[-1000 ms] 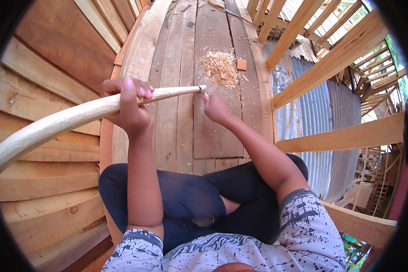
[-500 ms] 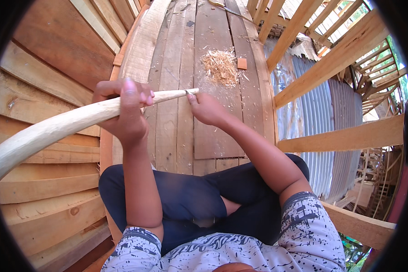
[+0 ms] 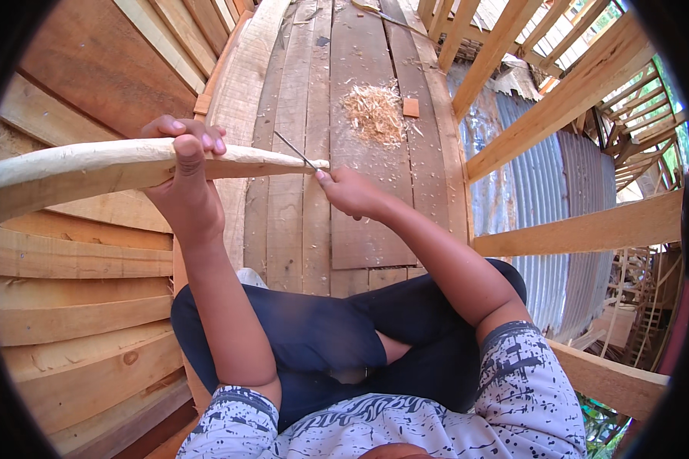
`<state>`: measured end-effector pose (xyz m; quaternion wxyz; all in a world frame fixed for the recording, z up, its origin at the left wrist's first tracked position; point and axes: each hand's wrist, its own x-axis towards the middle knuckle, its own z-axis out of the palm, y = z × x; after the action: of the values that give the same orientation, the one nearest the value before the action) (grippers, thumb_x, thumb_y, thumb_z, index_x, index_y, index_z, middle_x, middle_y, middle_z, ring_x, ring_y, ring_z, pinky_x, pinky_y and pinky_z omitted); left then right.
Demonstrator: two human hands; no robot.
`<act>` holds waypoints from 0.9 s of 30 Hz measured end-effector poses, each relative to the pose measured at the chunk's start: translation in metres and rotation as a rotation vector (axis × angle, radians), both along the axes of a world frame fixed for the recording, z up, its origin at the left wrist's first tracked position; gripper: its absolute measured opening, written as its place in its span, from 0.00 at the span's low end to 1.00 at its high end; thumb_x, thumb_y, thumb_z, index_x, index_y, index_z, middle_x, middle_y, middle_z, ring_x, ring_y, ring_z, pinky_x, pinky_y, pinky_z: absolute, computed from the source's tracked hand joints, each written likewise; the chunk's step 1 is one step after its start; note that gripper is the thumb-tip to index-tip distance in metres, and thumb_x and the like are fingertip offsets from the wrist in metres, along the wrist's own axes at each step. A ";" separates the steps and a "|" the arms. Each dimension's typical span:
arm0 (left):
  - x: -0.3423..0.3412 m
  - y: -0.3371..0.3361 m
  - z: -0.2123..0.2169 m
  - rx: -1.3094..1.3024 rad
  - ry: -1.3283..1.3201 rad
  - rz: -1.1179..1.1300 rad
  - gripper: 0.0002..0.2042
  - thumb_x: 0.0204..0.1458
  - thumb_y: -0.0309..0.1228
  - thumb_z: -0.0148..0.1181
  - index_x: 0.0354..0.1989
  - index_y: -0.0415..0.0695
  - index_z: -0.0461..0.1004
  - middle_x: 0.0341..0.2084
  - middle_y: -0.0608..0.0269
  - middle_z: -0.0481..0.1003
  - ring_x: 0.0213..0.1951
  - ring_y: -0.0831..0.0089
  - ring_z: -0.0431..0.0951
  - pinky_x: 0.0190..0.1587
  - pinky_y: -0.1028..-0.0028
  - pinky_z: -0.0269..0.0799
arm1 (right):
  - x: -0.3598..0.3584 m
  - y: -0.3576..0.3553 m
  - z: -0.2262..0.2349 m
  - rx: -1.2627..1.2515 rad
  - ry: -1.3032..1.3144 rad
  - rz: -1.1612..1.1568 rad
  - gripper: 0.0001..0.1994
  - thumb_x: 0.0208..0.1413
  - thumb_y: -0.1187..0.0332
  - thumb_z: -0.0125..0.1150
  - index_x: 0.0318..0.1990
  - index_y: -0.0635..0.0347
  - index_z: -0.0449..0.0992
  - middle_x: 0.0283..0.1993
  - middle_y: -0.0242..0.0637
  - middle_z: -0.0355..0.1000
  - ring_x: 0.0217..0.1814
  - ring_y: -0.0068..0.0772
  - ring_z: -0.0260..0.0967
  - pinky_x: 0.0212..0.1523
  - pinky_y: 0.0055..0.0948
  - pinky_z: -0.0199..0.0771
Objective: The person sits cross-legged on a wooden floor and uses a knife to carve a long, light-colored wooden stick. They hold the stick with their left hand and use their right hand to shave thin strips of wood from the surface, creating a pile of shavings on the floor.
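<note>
A long, pale, curved piece of peeled wood (image 3: 76, 164) comes in from the left edge and tapers to a narrow tip in front of me. My left hand (image 3: 182, 164) is wrapped round it, thumb on the near side and fingers over the top. At the tapered end, my right hand (image 3: 350, 191) is closed on a knife (image 3: 292, 148). Its thin dark blade crosses the wood close to the tip and points up and left. The knife's handle is hidden inside my fist.
Wood shavings (image 3: 373, 113) lie heaped on the plank floor (image 3: 287, 229), beside a small orange-brown block (image 3: 411, 107). A board wall (image 3: 84, 256) rises at my left. Timber rails (image 3: 582, 233) and corrugated metal sheets (image 3: 528, 180) stand to the right. My crossed legs (image 3: 314, 329) are below.
The wood has turned, so a darker, shaded side now shows below its pale top. My left hand has shifted left and rolled with it. The knife blade now shows beyond the wood.
</note>
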<state>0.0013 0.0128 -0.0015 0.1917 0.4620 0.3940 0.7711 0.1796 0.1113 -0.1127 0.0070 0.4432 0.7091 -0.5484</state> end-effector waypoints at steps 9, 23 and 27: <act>-0.026 -0.008 -0.005 -0.040 -0.107 -0.244 0.16 0.56 0.43 0.66 0.38 0.45 0.71 0.31 0.66 0.70 0.37 0.72 0.73 0.60 0.57 0.69 | -0.002 -0.004 -0.006 -0.022 0.035 -0.026 0.25 0.71 0.50 0.39 0.32 0.64 0.67 0.18 0.29 0.58 0.16 0.27 0.61 0.17 0.34 0.67; -0.008 -0.010 -0.005 0.058 -0.284 -0.094 0.08 0.59 0.28 0.57 0.27 0.44 0.72 0.18 0.65 0.66 0.23 0.73 0.67 0.35 0.65 0.68 | 0.002 0.003 0.009 -0.021 0.013 -0.014 0.25 0.71 0.50 0.39 0.42 0.67 0.72 0.21 0.30 0.61 0.18 0.26 0.63 0.17 0.33 0.66; -0.003 -0.008 -0.006 0.063 -0.283 -0.096 0.07 0.58 0.28 0.57 0.28 0.44 0.71 0.18 0.65 0.67 0.23 0.73 0.67 0.34 0.65 0.68 | 0.004 0.009 0.013 0.008 -0.029 0.024 0.27 0.71 0.50 0.37 0.46 0.70 0.73 0.23 0.36 0.65 0.19 0.31 0.66 0.20 0.36 0.70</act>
<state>-0.0014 0.0048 -0.0076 0.2673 0.3729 0.3163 0.8303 0.1838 0.1207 -0.0999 0.0218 0.4426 0.7163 -0.5390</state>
